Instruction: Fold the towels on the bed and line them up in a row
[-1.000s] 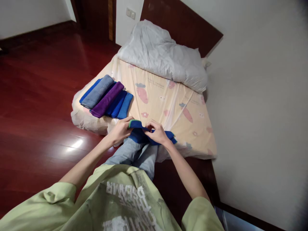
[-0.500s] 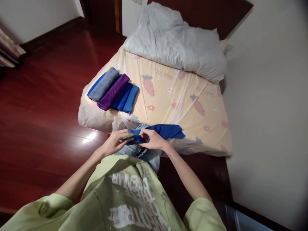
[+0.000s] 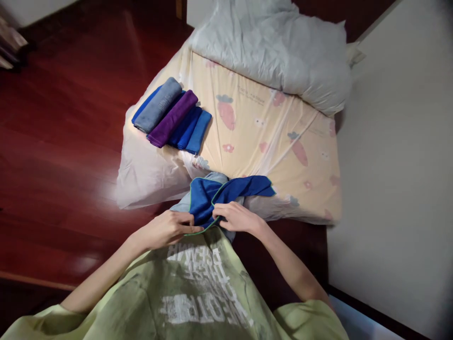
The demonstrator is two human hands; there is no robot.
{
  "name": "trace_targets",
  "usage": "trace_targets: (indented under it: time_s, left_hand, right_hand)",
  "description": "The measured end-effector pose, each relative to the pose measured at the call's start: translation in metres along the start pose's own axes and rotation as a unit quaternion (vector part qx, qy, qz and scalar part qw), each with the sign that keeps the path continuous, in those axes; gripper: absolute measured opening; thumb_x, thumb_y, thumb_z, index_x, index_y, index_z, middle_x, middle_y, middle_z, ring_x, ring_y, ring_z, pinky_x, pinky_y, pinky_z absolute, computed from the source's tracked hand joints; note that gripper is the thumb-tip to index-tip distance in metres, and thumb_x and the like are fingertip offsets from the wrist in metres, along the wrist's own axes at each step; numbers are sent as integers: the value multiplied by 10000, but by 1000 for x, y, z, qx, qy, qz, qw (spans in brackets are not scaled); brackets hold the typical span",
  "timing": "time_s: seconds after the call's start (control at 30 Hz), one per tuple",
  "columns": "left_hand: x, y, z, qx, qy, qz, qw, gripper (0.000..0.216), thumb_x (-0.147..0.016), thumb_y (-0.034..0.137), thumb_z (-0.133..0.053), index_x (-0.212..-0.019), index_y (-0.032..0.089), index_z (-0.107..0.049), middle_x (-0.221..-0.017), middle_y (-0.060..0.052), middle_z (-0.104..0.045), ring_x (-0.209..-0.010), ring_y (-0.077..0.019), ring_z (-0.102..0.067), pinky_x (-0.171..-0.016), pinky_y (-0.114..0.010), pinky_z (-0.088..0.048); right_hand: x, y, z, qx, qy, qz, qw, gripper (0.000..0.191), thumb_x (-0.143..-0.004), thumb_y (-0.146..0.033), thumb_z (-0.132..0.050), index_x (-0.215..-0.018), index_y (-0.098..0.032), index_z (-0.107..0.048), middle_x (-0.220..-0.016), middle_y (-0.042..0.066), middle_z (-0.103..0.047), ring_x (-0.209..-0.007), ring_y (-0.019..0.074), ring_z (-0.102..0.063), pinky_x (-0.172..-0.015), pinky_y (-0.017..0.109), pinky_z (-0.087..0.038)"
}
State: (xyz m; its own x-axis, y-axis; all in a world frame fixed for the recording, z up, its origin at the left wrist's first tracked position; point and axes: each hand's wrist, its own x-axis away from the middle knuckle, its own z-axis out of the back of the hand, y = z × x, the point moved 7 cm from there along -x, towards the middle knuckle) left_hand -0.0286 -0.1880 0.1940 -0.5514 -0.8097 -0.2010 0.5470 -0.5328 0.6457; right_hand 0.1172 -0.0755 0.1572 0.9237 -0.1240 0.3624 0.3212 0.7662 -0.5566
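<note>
A blue towel (image 3: 203, 196) with green edging lies partly spread over my lap, and its far end trails right onto the bed's front edge. My left hand (image 3: 173, 227) is closed on the towel's near left corner, close to my shirt. On the right, my right hand (image 3: 235, 217) pinches a green-edged fold near the towel's middle. Beyond my hands, on the bed's left side, rest several folded towels: a grey one (image 3: 159, 105) on top of a blue one, a purple one (image 3: 172, 118), and blue ones (image 3: 198, 132) beside it.
The bed (image 3: 244, 141) has a yellow sheet printed with carrots and flowers. A bunched pale quilt (image 3: 269, 52) covers its far end. A white wall (image 3: 396, 156) stands close on the right; dark red wooden floor (image 3: 71, 141) stretches to the left.
Both hands have moved closer to my body. The near part of the blue towel has opened out over my lap from a narrow bunch. The view has tilted downward.
</note>
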Motion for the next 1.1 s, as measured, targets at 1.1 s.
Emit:
trace_targets:
  time_s: [1.1]
  left_hand:
    - [2,-34,117,43,276,49,959,287,-1029,367,-566,-1144,263,-808,-874,-54,-697,-805,-151,-680,-754,-277,-537]
  right_hand:
    - [146,216,73,176,312,-265,895,190,-872,-275,-540,-960,-218,-698,-1000,109,-712,-1012,282,-668,-926,415,-553]
